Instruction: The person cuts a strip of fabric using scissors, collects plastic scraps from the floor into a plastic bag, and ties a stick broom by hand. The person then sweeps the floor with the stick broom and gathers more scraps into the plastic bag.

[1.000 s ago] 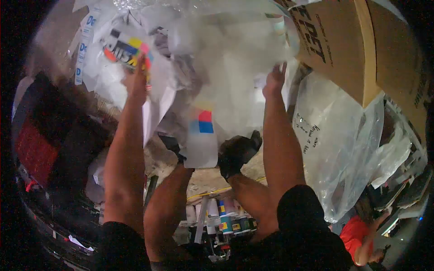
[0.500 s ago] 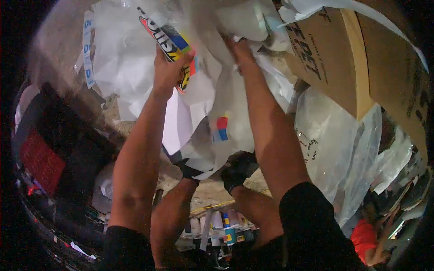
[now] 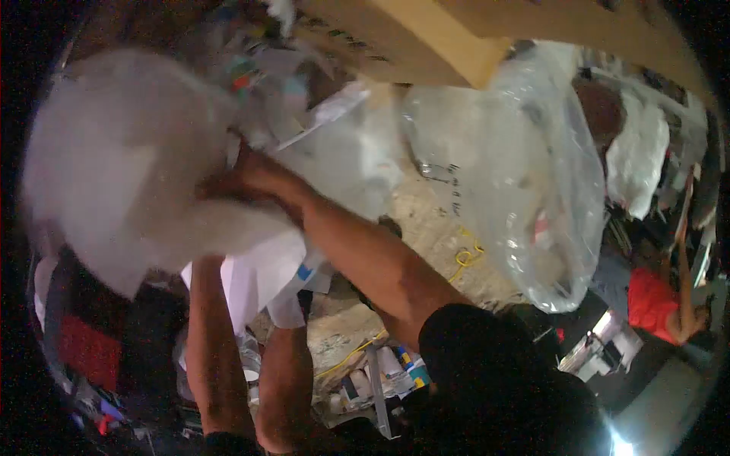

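Head view: your right hand (image 3: 247,180) is at the right side of the broad whitish sheet (image 3: 114,167), most of which spreads out to that hand's left, with a flap passing below its wrist. The sheet is curled and blurred, so you can't read a sure long axis; its longer run seems to slant from above and left of your right hand to just below it. You have its edge between thumb and fingers there, the thumb uppermost. Your right forearm (image 3: 365,251) crosses to the left, elbow bent. Your left forearm (image 3: 213,349) rises almost upright beneath the sheet, which hides your left hand, so you can't tell its grip, nor which hand is nearer the sheet's middle. White paper (image 3: 262,277) hangs below your right hand, just beside the left forearm.
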Tool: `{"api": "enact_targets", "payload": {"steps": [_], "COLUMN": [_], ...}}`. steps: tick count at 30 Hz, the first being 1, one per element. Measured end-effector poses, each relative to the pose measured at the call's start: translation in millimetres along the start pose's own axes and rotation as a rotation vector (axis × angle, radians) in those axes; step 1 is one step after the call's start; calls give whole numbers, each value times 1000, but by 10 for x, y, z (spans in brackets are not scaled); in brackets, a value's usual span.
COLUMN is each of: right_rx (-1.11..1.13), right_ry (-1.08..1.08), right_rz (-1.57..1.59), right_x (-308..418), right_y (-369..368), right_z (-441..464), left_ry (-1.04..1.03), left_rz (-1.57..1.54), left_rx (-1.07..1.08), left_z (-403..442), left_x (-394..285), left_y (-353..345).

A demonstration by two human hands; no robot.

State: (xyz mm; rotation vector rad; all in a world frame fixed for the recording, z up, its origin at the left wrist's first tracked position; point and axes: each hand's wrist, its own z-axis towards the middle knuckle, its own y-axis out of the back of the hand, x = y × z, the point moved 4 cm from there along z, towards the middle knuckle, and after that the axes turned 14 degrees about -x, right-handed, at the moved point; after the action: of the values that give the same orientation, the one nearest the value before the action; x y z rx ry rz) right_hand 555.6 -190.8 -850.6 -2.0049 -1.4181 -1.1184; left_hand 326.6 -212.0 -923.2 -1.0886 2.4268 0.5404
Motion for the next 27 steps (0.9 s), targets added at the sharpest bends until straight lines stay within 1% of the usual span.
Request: {"api": "enact_targets", "payload": {"steps": [2,4,6,8,10,11,12,14,16,20,24,25,27], "right_rx": [55,93,128,188,156,104,107,50,-34,-206,-350,-375,-424], "right_ry": [-31,-46,-41,-108,-137,-108,-145,-169,-185,-202,-191,-184,-174], "right_rz": [95,118,56,-4,101,198,97,91,175,339,509,550,621], "right_x": [154,250,290,680,1064,1238,1371,1617,1715,1783,1765,1726,1653], "right_y": [90,167,279,528,937,1093,1331,1743,2078,2542,2900,2965,3119], "right_z": [-369,-757,-1108,-1552,-2147,-2408,-2693,-3261,-3820,-4643,-4902,-4945,-4958], "left_ry": [74,109,130,132,117,100,72,-23,-166,-545,-933,-1057,-1129], "left_rz": [-26,-39,-44,-25,4,20,41,109,192,381,571,630,816], "left_rx": [-88,-153,-197,-223,-239,-243,-250,-241,-215,-122,15,66,173], "left_z": [-432,-960,-1547,-2168,-2792,-3082,-3372,-3815,-4171,-4761,-5239,-5333,-5424], "left_x": [145,224,237,195,64,-38,-154,-503,-950,-1989,-2846,-3027,-3344], "left_y": [-19,-69,-150,-228,-333,-382,-466,-610,-796,-1362,-2080,-2333,-2753]}}
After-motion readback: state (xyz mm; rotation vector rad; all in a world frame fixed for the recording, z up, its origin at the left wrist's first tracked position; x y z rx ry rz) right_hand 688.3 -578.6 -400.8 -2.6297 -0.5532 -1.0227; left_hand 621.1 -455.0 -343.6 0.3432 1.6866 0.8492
